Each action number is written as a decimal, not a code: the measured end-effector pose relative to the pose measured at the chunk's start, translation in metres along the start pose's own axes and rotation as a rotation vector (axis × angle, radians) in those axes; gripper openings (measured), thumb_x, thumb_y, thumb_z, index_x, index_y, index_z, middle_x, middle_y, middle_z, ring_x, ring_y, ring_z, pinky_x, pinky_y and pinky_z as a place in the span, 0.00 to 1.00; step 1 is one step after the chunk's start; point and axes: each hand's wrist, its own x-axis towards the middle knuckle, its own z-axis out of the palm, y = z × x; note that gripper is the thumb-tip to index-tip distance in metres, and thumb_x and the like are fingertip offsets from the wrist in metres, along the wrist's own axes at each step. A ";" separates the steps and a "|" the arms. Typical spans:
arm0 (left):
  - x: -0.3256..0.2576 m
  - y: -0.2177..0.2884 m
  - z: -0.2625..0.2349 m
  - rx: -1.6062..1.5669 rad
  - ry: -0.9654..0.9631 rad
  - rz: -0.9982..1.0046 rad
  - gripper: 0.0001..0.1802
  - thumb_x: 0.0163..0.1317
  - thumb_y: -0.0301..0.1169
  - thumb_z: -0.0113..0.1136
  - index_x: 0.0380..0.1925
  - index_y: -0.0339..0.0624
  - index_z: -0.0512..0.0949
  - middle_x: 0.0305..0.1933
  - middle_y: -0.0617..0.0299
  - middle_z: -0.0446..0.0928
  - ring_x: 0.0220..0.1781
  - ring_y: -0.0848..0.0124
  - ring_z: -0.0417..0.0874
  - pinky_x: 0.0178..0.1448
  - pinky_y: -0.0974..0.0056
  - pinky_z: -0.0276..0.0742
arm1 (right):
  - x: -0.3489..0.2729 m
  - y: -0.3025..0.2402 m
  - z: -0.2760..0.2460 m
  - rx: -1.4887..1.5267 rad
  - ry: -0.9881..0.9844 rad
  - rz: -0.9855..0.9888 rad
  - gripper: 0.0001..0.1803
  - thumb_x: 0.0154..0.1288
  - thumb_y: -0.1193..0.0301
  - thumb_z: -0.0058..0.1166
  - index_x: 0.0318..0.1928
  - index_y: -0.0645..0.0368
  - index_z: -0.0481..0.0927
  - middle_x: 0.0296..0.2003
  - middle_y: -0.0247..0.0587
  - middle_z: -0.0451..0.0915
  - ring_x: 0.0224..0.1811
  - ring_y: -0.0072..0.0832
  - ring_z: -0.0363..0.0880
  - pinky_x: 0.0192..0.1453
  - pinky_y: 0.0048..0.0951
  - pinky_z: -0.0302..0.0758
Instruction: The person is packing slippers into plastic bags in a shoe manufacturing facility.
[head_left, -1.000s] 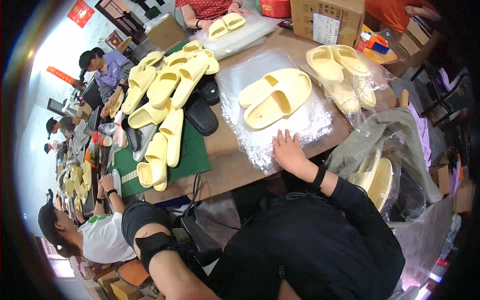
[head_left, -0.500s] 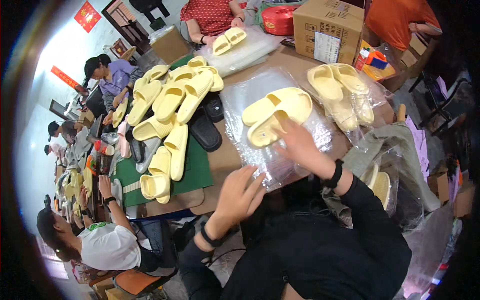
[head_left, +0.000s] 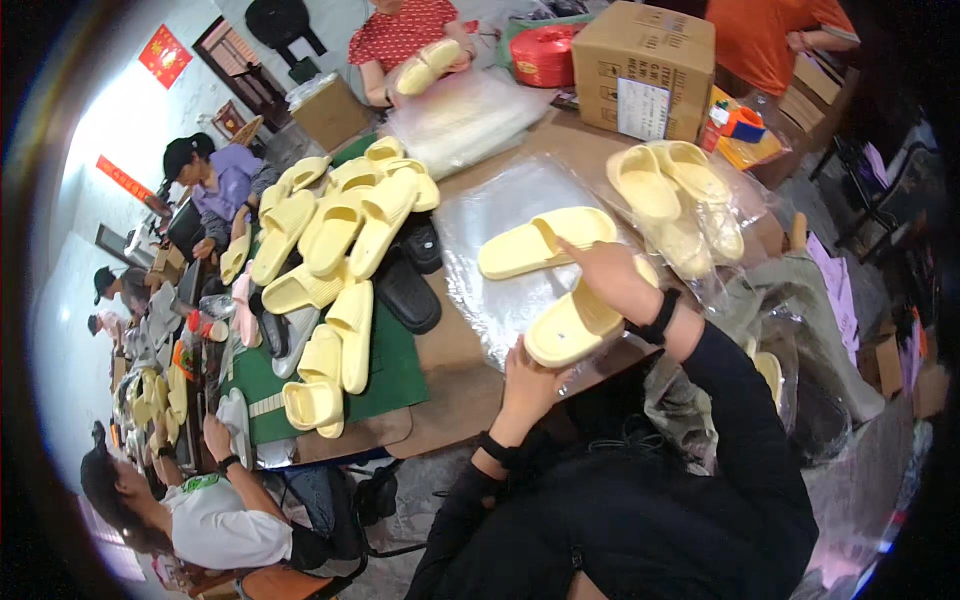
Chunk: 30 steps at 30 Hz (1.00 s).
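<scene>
A yellow slide sandal [head_left: 572,328] is tilted near the table's front edge. My left hand [head_left: 533,385] is closed on its near left end. My right hand [head_left: 617,275] lies over its strap with the index finger stretched toward the second yellow slide sandal [head_left: 520,250]; the other fingers are partly hidden but seem closed on the near sandal. That second sandal rests on a stack of clear plastic bags [head_left: 480,205]. To the right, a pair of yellow slide sandals [head_left: 670,180] lies on clear plastic, with more yellow sandals under its film.
Left of the bags, yellow sandals [head_left: 335,225] are heaped on a green mat [head_left: 395,370] beside black sandals [head_left: 408,300]. A cardboard box [head_left: 640,75] and a red roll [head_left: 543,57] stand at the back. Co-workers sit around; one in red [head_left: 410,35] holds yellow sandals.
The near sandal has come off the other one toward me and to the right. My left hand has moved right and taken its end. The co-worker in red has raised their sandals.
</scene>
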 end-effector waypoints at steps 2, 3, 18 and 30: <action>0.006 0.001 -0.011 -0.016 -0.088 -0.048 0.23 0.55 0.42 0.57 0.52 0.57 0.73 0.58 0.51 0.64 0.63 0.43 0.57 0.60 0.40 0.56 | 0.013 -0.002 0.024 -0.079 -0.108 0.044 0.35 0.53 0.74 0.47 0.64 0.38 0.60 0.19 0.38 0.74 0.22 0.35 0.76 0.21 0.38 0.69; 0.003 0.000 -0.011 -0.032 -0.063 -0.034 0.23 0.54 0.41 0.58 0.52 0.56 0.73 0.57 0.54 0.66 0.62 0.43 0.58 0.60 0.39 0.56 | 0.023 -0.008 0.027 -0.158 -0.161 0.106 0.36 0.54 0.74 0.47 0.65 0.35 0.59 0.19 0.37 0.74 0.21 0.34 0.76 0.19 0.38 0.67; -0.016 -0.009 0.009 -0.872 0.132 -0.161 0.19 0.53 0.37 0.56 0.45 0.48 0.77 0.54 0.54 0.70 0.58 0.50 0.66 0.60 0.38 0.56 | 0.013 -0.017 -0.032 0.017 -0.029 -0.449 0.13 0.53 0.67 0.50 0.40 0.52 0.79 0.38 0.51 0.78 0.45 0.43 0.77 0.49 0.37 0.74; -0.005 -0.002 -0.005 0.101 -0.038 -0.010 0.21 0.54 0.40 0.57 0.49 0.51 0.73 0.57 0.55 0.66 0.64 0.41 0.55 0.60 0.37 0.53 | -0.050 -0.027 0.025 0.228 -0.110 0.119 0.20 0.57 0.61 0.50 0.51 0.48 0.75 0.52 0.68 0.62 0.55 0.66 0.60 0.58 0.49 0.63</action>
